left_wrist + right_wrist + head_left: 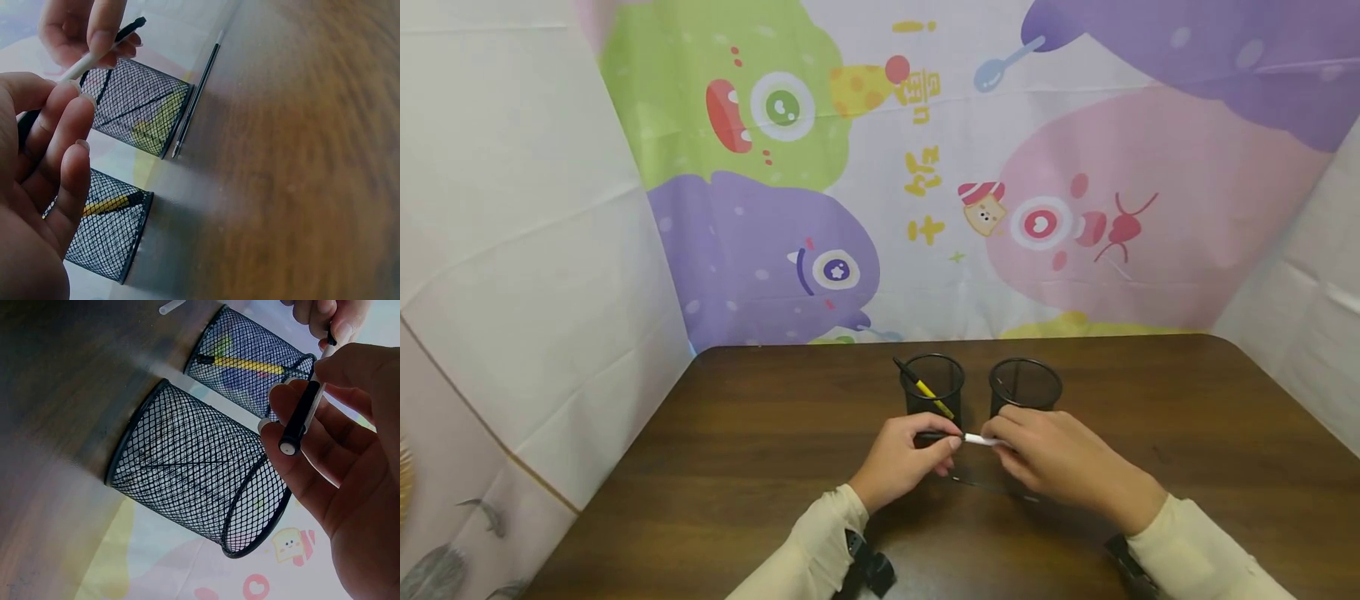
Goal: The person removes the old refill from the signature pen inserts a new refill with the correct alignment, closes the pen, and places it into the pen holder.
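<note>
Between both hands is a white pen with black ends (977,439). My left hand (901,457) pinches its black part between thumb and fingertips. My right hand (1054,450) grips the white barrel; in the right wrist view, the pen's black end (300,419) projects past the fingers. A thin black pen refill (198,97) with a clear end lies on the table beneath the hands. Behind the left hand stands a black mesh pen cup (917,404) with a yellow-and-black pen (934,397) leaning in it. A second mesh cup (187,469) stands behind the right hand.
The dark wooden table (760,417) runs back to a cartoon-printed cloth (940,283). White cloth panels (550,292) rise on the left and right. The two cups stand side by side, a small gap apart.
</note>
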Tool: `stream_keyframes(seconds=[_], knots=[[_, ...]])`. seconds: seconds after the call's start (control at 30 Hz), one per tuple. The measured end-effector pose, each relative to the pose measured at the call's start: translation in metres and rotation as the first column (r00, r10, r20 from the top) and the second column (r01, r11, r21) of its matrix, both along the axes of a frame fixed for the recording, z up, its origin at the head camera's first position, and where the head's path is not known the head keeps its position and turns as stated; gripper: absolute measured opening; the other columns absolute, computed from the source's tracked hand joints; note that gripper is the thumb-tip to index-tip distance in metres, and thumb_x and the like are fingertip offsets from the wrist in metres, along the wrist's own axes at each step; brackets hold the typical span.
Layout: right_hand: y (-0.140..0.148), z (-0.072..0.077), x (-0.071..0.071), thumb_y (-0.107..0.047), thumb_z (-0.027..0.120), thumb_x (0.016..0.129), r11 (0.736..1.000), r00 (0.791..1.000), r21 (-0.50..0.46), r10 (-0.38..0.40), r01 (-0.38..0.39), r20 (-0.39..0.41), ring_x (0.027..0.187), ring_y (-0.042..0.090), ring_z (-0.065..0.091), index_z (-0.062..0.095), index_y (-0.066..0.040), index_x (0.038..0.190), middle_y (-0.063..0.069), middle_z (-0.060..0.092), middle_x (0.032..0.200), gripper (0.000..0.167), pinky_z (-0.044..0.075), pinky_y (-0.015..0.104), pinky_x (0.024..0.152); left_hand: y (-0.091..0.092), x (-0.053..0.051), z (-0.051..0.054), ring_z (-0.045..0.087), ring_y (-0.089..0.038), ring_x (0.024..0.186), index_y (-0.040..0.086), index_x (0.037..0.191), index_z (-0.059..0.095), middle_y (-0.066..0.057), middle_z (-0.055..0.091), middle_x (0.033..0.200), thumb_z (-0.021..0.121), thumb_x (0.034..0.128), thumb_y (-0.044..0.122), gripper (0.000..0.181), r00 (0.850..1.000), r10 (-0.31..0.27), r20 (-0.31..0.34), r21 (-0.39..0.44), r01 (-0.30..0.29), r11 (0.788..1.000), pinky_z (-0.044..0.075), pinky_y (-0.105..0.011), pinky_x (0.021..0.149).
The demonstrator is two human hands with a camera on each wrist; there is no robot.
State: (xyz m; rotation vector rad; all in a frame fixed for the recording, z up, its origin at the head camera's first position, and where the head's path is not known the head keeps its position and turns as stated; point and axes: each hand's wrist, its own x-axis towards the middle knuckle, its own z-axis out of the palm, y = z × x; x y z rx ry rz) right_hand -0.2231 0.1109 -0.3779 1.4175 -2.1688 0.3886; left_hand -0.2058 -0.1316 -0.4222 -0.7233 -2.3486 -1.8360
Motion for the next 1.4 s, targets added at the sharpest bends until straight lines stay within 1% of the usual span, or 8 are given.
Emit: stream_keyframes(seconds=[0.2,0.37,0.53,0.77,1.0,1.17,1.27,1.4], knots=[[-0.001,-0.001,0.001,-0.008,0.075,0.084,1.0,1.0,-0.001,0.013,-0.012,0.004,0.063,-0.002,0.046,0.067,-0.015,0.1,-0.01,0.059,0.087,0.019,0.042,0.019,0.049,0.0,0.0,-0.001,0.069,-0.016,0.062,0.011,0.105,0.073,-0.01,0.072,0.077,0.071,0.0954,0.017,0.011,1.0,0.002,0.012,-0.007,-0.002,1.0,0.061,-0.036,0.061],[-0.001,-0.001,0.001,-0.008,0.075,0.084,1.0,1.0,0.001,0.018,-0.018,0.002,0.065,-0.001,0.047,0.067,-0.015,0.101,-0.009,0.059,0.088,0.02,0.044,0.02,0.051,0.002,0.003,0.003,0.069,-0.015,0.063,0.008,0.107,0.072,-0.02,0.071,0.083,0.07,0.0958,0.011,0.012,0.999,0.0,0.033,-0.007,0.0,1.0,0.06,-0.033,0.061],[-0.001,-0.002,0.001,-0.008,0.076,0.085,1.0,1.0,0.007,0.019,-0.019,-0.001,0.065,-0.001,0.046,0.067,-0.015,0.101,-0.009,0.058,0.088,0.02,0.044,0.018,0.051,0.006,0.008,0.013,0.068,-0.018,0.064,0.001,0.106,0.071,-0.028,0.069,0.084,0.068,0.0946,0.003,0.012,0.999,0.001,0.04,-0.013,-0.001,1.0,0.06,-0.034,0.061],[-0.002,-0.002,0.002,-0.008,0.076,0.085,1.0,1.0,0.004,0.026,-0.026,-0.005,0.065,-0.001,0.047,0.067,-0.015,0.101,-0.01,0.058,0.088,0.02,0.044,0.018,0.052,0.004,0.001,0.002,0.068,-0.015,0.064,0.006,0.106,0.071,-0.023,0.07,0.084,0.07,0.0947,0.008,0.011,0.999,-0.014,0.038,0.008,0.013,1.0,0.06,-0.033,0.06],[-0.002,-0.003,0.001,-0.007,0.077,0.084,0.999,1.0,0.02,0.026,-0.026,0.002,0.066,-0.001,0.048,0.068,-0.015,0.101,-0.009,0.059,0.089,0.021,0.045,0.018,0.053,0.006,0.014,0.02,0.068,-0.017,0.063,0.001,0.105,0.07,-0.013,0.07,0.078,0.067,0.096,0.006,0.011,0.999,-0.016,0.037,0.004,0.015,1.0,0.06,-0.046,0.064],[-0.002,-0.002,0.001,-0.007,0.078,0.084,0.999,1.0,0.024,0.031,-0.031,0.002,0.066,0.0,0.048,0.068,-0.015,0.1,-0.009,0.059,0.088,0.021,0.045,0.018,0.052,0.005,0.007,0.01,0.068,-0.018,0.064,0.003,0.106,0.07,-0.012,0.07,0.078,0.067,0.0964,0.005,0.011,0.998,-0.015,0.056,-0.01,0.015,1.0,0.059,-0.051,0.065],[-0.002,-0.002,0.001,-0.006,0.078,0.083,0.999,0.999,0.021,0.033,-0.033,0.0,0.065,0.0,0.047,0.068,-0.015,0.1,-0.01,0.058,0.088,0.021,0.045,0.018,0.052,0.004,0.003,0.003,0.068,-0.016,0.063,0.006,0.106,0.071,-0.008,0.07,0.077,0.067,0.0967,0.009,0.01,0.998,-0.023,0.056,-0.009,0.023,1.0,0.06,-0.048,0.064],[-0.002,-0.002,0.001,-0.006,0.077,0.083,0.999,0.999,0.018,0.036,-0.036,-0.003,0.065,0.0,0.046,0.068,-0.015,0.1,-0.01,0.058,0.087,0.021,0.044,0.018,0.052,0.002,0.001,0.0,0.069,-0.016,0.064,0.009,0.106,0.071,-0.005,0.07,0.076,0.068,0.0972,0.015,0.011,0.998,-0.036,0.044,-0.014,0.037,0.999,0.061,-0.044,0.064]])
